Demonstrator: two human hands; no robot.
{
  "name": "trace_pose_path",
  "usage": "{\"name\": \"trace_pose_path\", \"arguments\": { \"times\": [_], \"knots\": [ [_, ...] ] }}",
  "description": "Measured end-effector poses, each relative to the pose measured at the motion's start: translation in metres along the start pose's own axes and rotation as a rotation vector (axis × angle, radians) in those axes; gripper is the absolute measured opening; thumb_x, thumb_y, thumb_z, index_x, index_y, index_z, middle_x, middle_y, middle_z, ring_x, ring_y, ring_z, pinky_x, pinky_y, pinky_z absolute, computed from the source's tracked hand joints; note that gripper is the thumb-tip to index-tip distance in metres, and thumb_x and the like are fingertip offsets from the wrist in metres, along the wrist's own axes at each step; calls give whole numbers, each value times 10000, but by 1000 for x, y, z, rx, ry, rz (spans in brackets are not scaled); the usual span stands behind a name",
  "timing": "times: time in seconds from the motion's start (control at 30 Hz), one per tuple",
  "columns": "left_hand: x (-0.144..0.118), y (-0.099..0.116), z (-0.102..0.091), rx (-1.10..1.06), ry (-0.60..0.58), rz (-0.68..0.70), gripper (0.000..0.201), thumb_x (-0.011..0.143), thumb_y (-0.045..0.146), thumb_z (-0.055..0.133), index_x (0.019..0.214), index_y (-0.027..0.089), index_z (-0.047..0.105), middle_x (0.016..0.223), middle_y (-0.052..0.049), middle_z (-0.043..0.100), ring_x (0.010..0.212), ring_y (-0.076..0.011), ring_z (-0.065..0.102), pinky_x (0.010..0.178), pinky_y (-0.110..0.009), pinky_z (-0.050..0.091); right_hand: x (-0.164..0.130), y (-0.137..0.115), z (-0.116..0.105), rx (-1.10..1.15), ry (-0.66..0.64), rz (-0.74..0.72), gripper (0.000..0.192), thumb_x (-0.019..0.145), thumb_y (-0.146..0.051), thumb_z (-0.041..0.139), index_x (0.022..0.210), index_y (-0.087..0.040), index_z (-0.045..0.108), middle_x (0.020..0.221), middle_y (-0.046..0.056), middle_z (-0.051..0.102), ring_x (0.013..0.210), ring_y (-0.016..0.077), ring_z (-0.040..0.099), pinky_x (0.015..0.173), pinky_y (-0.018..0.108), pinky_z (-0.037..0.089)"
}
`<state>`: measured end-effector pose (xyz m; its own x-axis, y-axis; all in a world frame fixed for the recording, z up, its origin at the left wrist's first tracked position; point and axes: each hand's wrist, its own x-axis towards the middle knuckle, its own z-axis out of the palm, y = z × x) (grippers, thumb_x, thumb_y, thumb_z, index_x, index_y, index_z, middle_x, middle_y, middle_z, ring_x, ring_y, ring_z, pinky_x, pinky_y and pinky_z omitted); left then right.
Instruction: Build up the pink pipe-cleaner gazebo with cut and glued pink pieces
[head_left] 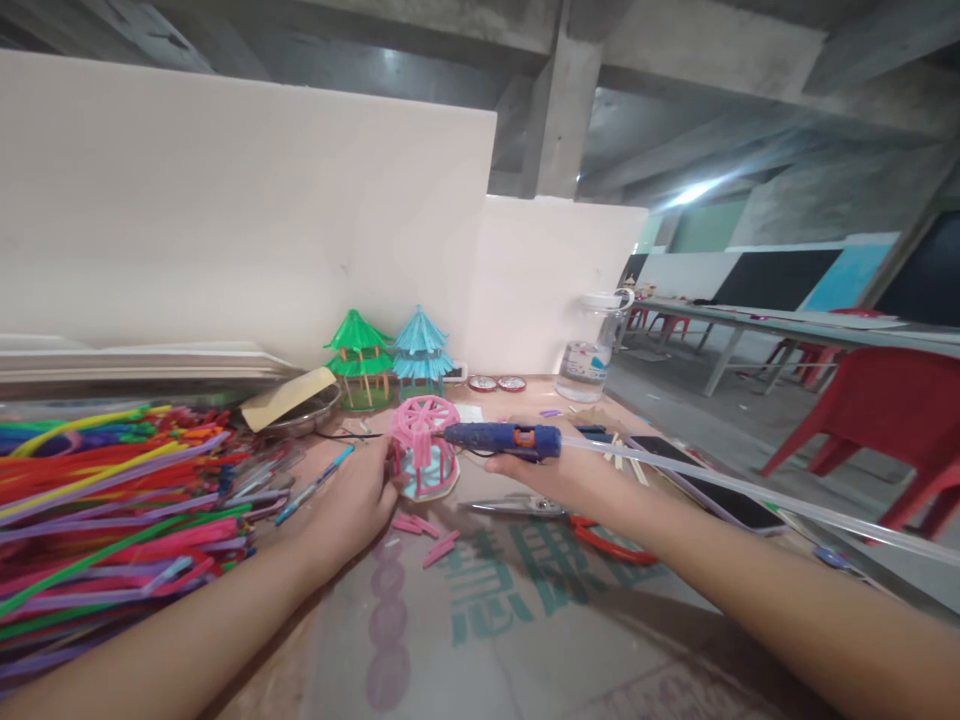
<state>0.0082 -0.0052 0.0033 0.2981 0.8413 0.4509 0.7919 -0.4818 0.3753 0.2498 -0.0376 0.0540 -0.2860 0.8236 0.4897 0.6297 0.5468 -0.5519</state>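
Note:
My left hand (366,490) has its fingers closed on the left side of a small pink pavilion model (424,412) made of fuzzy craft stems, with a light blue floor. In my right hand (551,474) is a dark blue glue gun (499,438). Its nozzle points left and meets or nearly meets the model's pink upper part. From the gun's back a long clear glue stick (720,482) runs to the right. Short pink stem pieces (439,549) lie just in front of the model. Scissors (611,542) with red handles rest below my right hand.
Colourful craft stems (112,530) are piled at left, near a pen (315,484) and a metal bowl (304,412). Behind stand a green pavilion (360,360), a blue pavilion (421,350) and a water bottle (586,360). A phone (709,483) lies at right, beyond it a red chair (870,420).

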Motion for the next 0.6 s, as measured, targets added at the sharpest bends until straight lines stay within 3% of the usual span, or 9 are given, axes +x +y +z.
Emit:
{"name": "trace_pose_path", "arguments": {
  "times": [0.6],
  "knots": [
    [1, 0, -2, 96, -61, 8, 151, 839, 211, 424, 969, 158, 480, 960, -143, 622, 887, -284, 583, 776, -407, 444, -1, -4, -1, -55, 22, 88, 246, 712, -442, 654, 702, -206, 589, 647, -10, 598, 610, 154, 543, 555, 255, 379]
  ]
}}
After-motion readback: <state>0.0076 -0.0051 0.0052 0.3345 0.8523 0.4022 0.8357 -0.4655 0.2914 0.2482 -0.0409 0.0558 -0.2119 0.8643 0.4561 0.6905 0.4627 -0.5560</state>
